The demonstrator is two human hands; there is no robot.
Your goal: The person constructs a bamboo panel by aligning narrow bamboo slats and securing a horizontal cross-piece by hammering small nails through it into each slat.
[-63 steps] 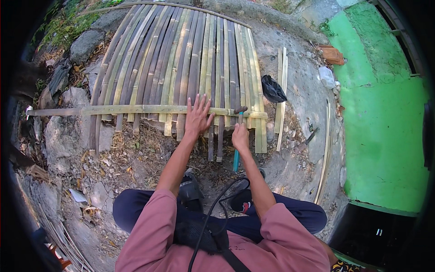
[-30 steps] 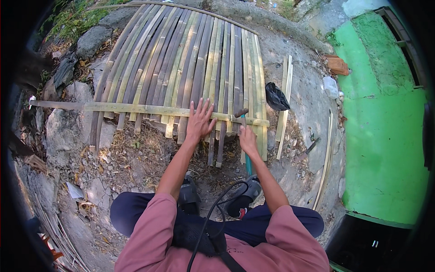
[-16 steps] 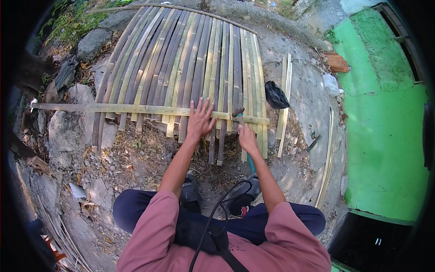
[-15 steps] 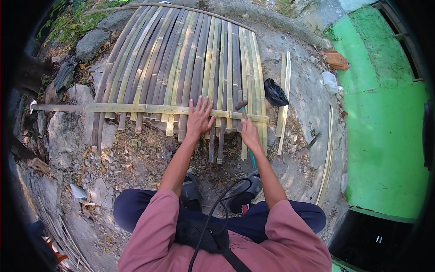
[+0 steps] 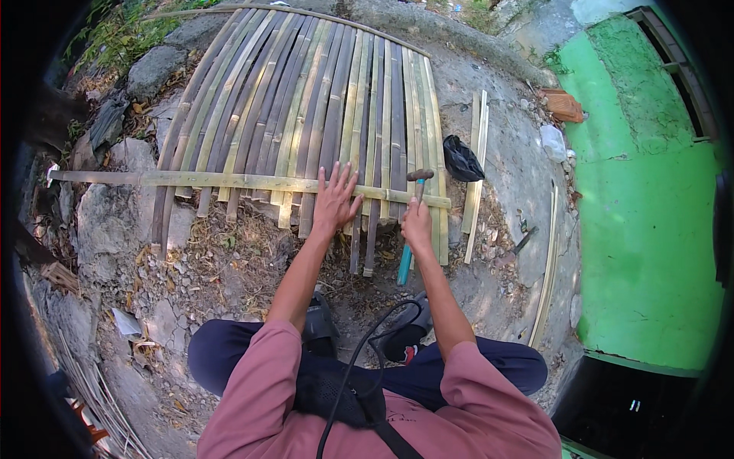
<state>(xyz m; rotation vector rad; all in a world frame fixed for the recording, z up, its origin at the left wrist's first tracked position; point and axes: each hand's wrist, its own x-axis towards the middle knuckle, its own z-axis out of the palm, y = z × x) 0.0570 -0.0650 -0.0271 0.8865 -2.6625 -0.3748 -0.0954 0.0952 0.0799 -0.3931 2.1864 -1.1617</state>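
A panel of split bamboo slats (image 5: 306, 115) lies on the rocky ground in front of me. A bamboo cross strip (image 5: 229, 180) runs left to right over the slats' near ends. My left hand (image 5: 335, 203) presses flat on the strip and slats, fingers spread. My right hand (image 5: 417, 224) grips a hammer (image 5: 414, 200) with a blue handle. The hammer's dark head is raised just above the cross strip, to the right of my left hand.
A black bag (image 5: 462, 161) and loose bamboo strips (image 5: 475, 172) lie right of the panel. Another thin strip (image 5: 547, 268) lies beside a green painted wall (image 5: 650, 214). Rocks (image 5: 115, 222) and dry leaves surround the panel. A black cable (image 5: 359, 359) hangs from my chest.
My right hand has lifted the hammer a little, so its head stands higher over the cross strip. My left hand stays pressed on the slats.
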